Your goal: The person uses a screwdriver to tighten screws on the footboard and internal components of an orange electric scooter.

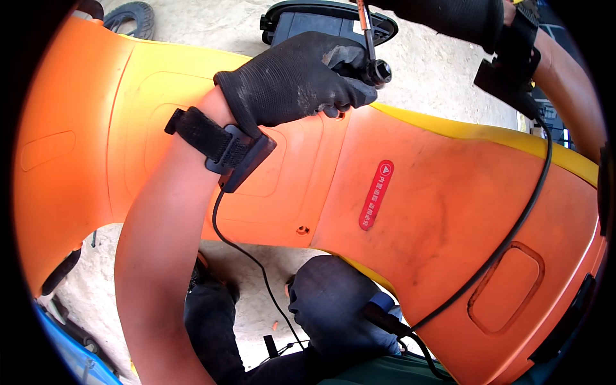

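My left hand (295, 80), in a black knit glove, is closed with its fingers curled at the socket end of a socket wrench (369, 43). The tool has a thin metal shaft, and its dark round socket faces toward me beside the fingertips. My right hand (449, 18), also in a black glove, is at the top right; its fingers are cut off by the upper edge. Beneath both lies a large orange and yellow plastic scooter body (423, 192). A recessed screw hole (303, 230) shows near its close edge, and another hole (341, 116) is just under my left fingers.
A red label (376, 195) sits on the orange shell. Beyond it are a black plastic part (308, 25) and a tire (131, 19) on the concrete floor. Black cables (513, 224) run from both wrist straps. My knee (340, 301) is close to the body's near side.
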Motion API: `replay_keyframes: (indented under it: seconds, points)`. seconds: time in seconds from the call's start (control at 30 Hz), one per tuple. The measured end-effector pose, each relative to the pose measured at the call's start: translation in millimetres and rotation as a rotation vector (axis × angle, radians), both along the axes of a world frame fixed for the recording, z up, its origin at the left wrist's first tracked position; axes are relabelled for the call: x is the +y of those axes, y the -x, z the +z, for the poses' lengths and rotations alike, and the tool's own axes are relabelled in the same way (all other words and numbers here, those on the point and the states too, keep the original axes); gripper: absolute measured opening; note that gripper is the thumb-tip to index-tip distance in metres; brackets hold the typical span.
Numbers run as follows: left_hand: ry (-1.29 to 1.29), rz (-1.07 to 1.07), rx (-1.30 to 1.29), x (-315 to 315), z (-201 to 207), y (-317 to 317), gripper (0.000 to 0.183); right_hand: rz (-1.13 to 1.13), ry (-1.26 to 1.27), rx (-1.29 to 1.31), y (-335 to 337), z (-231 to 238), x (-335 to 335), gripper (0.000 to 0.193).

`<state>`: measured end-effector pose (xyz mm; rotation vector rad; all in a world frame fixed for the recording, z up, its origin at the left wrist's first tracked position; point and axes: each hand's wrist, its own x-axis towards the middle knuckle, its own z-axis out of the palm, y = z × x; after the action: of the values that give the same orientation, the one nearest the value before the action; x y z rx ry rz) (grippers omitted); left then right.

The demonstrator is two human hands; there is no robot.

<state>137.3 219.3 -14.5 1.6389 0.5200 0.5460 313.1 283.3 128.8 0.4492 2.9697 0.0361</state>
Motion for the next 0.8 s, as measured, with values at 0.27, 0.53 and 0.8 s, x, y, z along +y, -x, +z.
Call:
replay_keyframes:
  seconds: [0.27,0.53,0.8]
  points:
    - [0.154,-0.161,-0.213,9,-6,-15,0.036,-0.272,0.093,-0.471,-39,11,2,0.016]
    - [-0.118,-0.265,-0.074,11,2,-11,0.031,-0.356,0.349,-0.604,-55,10,6,0.021]
    - [-0.237,-0.151,0.011,17,5,-3,0.028,-0.371,0.480,-0.808,-66,-14,4,0.021]
